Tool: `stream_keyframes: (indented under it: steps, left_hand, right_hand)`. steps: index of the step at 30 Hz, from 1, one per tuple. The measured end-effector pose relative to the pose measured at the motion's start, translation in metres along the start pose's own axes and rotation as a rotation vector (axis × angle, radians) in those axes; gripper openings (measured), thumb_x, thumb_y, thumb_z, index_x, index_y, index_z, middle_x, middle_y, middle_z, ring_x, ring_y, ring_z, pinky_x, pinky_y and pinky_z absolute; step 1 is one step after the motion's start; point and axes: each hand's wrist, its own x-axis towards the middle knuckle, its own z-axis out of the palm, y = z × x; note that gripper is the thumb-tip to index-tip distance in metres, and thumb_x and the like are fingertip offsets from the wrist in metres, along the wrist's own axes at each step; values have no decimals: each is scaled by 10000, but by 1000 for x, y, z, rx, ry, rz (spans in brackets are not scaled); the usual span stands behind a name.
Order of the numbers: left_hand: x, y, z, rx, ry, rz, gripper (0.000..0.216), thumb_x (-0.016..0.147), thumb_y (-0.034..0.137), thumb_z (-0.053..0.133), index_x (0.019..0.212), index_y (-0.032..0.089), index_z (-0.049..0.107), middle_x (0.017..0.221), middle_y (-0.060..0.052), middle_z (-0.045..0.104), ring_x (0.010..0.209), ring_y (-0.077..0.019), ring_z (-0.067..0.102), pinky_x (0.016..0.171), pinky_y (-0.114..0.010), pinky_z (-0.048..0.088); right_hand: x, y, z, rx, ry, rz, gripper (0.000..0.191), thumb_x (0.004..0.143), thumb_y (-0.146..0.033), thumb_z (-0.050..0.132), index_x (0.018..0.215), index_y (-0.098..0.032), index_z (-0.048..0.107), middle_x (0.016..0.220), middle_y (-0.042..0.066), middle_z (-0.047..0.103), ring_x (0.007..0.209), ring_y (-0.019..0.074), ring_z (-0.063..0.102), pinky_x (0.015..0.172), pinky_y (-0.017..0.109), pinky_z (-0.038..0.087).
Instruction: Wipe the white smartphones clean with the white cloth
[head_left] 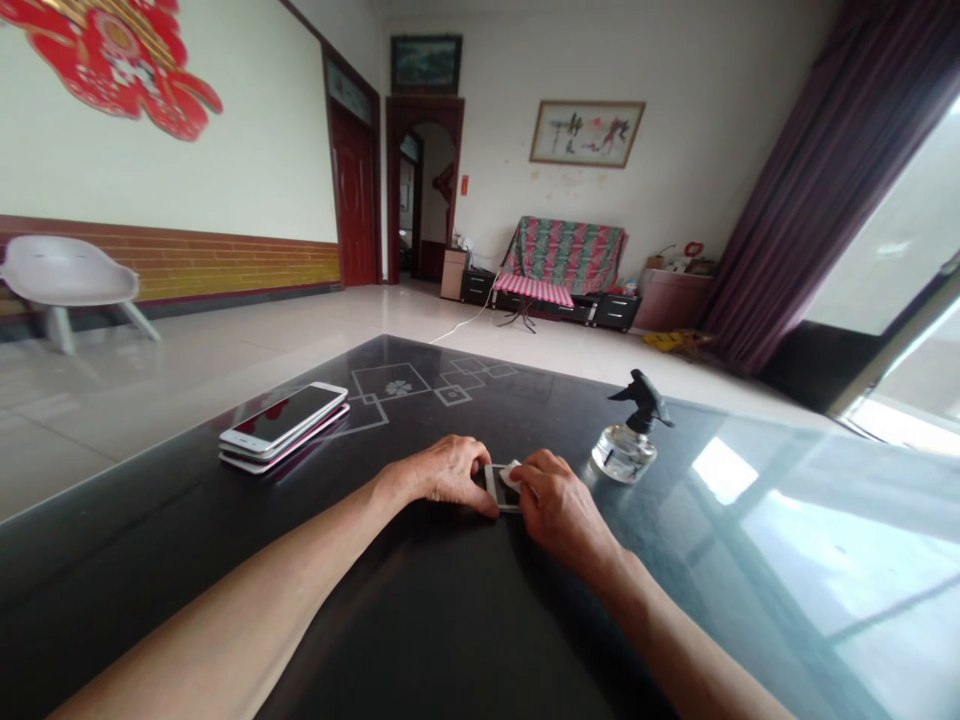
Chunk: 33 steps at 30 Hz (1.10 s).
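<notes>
A white-framed phone (498, 489) lies flat on the glossy black table (420, 620), mostly covered by my hands. My left hand (448, 472) grips its left edge, fingers curled over it. My right hand (553, 505) is closed on a small white wipe (511, 473) pressed against the phone's screen. A small clear spray bottle (628, 442) with a black trigger head stands just right of my right hand.
A stack of phones (283, 424), white on top, pink beneath, lies at the table's left. Beyond the table are a tiled floor, a white chair (67, 275) at left, a cloth-covered sofa (562, 262) by the far wall and dark curtains (817, 190) at right.
</notes>
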Motion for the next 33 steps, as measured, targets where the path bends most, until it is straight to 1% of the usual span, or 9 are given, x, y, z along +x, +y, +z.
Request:
stream_keyframes:
  steps: [3, 7, 14, 19, 22, 24, 26, 27, 33]
  left_hand:
    - [0, 0, 1, -8, -2, -11, 566, 495, 558, 767, 930, 220, 634, 838, 17, 604, 722, -160, 583, 584, -214, 405]
    - [-1, 1, 0, 4, -1, -17, 554, 502, 540, 768, 935, 219, 635, 840, 18, 600, 724, -155, 579, 590, -209, 402]
    - [-1, 2, -2, 2, -22, -3, 545, 519, 553, 754, 921, 205, 633, 833, 16, 578, 706, -145, 556, 576, -208, 395]
    - [-1, -1, -1, -1, -16, 12, 540, 519, 557, 751, 908, 202, 634, 824, 22, 571, 691, -135, 546, 569, -208, 391]
    - [0, -1, 0, -4, -14, 9, 542, 517, 559, 751, 911, 204, 636, 831, 21, 577, 699, -138, 551, 578, -211, 393]
    - [1, -1, 0, -4, -17, 3, 545, 512, 561, 755, 909, 206, 637, 832, 20, 580, 708, -141, 554, 584, -212, 394]
    - [1, -2, 0, -5, -20, -2, 558, 500, 565, 763, 910, 208, 637, 834, 20, 581, 713, -143, 555, 589, -211, 396]
    - [1, -2, 0, -6, -20, -3, 562, 497, 567, 766, 910, 209, 636, 833, 21, 581, 711, -142, 554, 589, -210, 396]
    - [0, -2, 0, -19, -16, 12, 541, 515, 565, 760, 896, 204, 628, 819, 27, 571, 682, -128, 545, 567, -204, 394]
  right_hand:
    - [0, -6, 1, 47, -15, -76, 268, 844, -90, 458, 956, -205, 672, 920, 71, 601, 850, 170, 556, 808, 271, 446]
    - [-3, -5, 3, 55, 32, -43, 263, 829, -82, 475, 940, -207, 679, 917, 69, 605, 850, 170, 556, 810, 272, 448]
    - [-1, 27, 2, 41, 74, 48, 274, 788, -60, 469, 887, -181, 694, 898, 60, 616, 840, 158, 570, 821, 268, 457]
    - [-1, 48, -5, 44, 58, -5, 274, 822, -86, 450, 915, -180, 690, 905, 58, 626, 850, 158, 583, 831, 282, 462]
    - [-11, 57, -8, 66, 67, -40, 274, 837, -100, 439, 935, -184, 681, 930, 61, 627, 858, 159, 588, 833, 285, 466]
    - [-20, 61, -9, 107, 109, -55, 267, 854, -119, 431, 941, -190, 673, 950, 63, 623, 864, 160, 592, 827, 283, 471]
    - [-29, 62, -10, 139, 157, -50, 248, 861, -137, 437, 928, -197, 668, 956, 63, 618, 864, 161, 596, 822, 282, 473]
    - [-33, 62, -11, 144, 157, -55, 239, 858, -139, 445, 920, -199, 668, 956, 60, 617, 862, 161, 595, 818, 281, 473]
    - [-36, 47, -19, 132, 89, -100, 254, 832, -111, 448, 905, -208, 671, 950, 54, 629, 870, 171, 582, 831, 309, 462]
